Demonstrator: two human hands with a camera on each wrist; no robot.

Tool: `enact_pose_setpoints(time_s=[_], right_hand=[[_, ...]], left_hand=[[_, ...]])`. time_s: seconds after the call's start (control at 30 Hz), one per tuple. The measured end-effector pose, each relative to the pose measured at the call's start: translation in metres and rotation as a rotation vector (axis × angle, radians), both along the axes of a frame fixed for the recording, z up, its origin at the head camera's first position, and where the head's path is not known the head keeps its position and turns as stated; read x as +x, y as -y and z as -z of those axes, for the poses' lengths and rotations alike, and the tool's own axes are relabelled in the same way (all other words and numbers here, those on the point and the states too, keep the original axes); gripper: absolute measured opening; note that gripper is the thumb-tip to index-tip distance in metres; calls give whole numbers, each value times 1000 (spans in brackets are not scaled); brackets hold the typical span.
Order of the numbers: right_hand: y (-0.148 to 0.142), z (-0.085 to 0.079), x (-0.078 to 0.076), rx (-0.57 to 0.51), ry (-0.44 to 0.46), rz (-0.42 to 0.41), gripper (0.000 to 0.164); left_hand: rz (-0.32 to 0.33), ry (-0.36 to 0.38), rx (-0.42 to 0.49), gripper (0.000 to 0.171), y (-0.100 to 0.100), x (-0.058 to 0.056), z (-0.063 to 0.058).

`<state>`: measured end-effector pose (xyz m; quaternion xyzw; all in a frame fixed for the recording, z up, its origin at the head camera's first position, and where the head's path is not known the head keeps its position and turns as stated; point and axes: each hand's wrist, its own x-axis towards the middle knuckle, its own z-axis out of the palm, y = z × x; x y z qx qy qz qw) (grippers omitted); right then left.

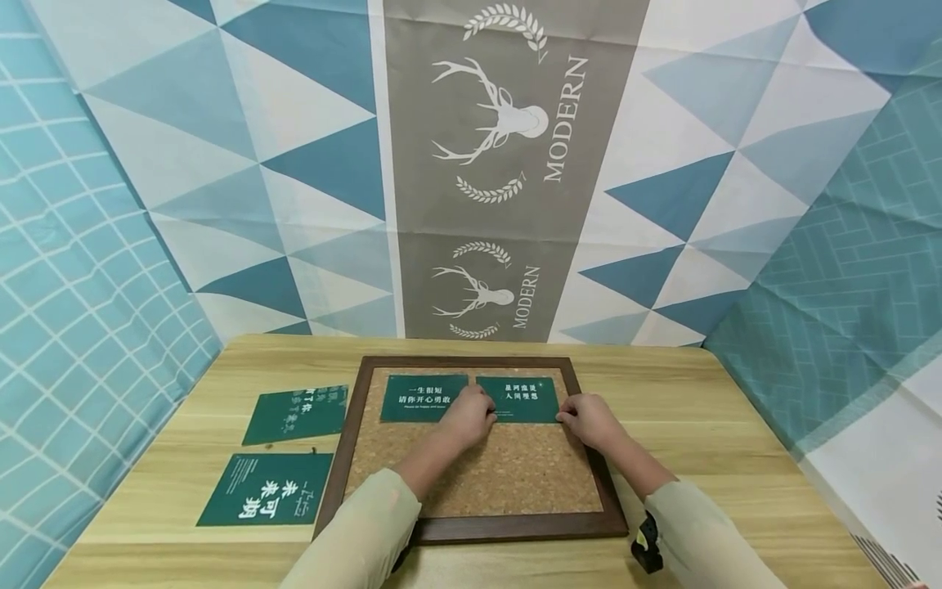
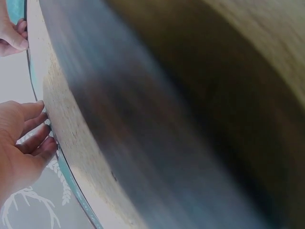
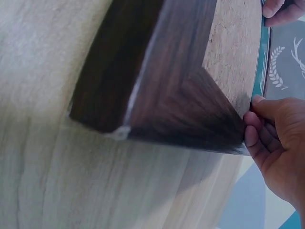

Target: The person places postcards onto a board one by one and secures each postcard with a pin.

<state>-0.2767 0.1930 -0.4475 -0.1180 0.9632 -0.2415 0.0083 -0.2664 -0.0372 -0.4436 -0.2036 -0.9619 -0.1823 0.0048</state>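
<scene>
Both arms reach from the near side toward the far, pale sleeves (image 1: 375, 523) ending above bare wrists. Left arm (image 1: 434, 462) slants far and right; left hand (image 1: 471, 415) about central, fingers bent, small gaps between them in the left wrist view. Right arm (image 1: 639, 466) slants far and left; right hand (image 1: 591, 421) fingers curled, tips pinching. Hands apart, nearly level.
</scene>
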Motion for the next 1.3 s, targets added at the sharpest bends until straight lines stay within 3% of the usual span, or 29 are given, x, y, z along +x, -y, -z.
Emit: enact_pose_setpoints(time_s=[0.47,0.77,1.0,1.3], right_hand=[[-3,7,4,-48,-58,25,9],[-8,4,6,-179,-90,100,12],[-14,5,1,-177,-125,147,14],[-13,8,2,-169,-107,192,21]], left_hand=[[-14,13,-2,20,-2,1,-1],[2,34,68,22,3,0,2],[-12,45,123,21,5,-1,4],[-9,27,174,21,11,2,1]])
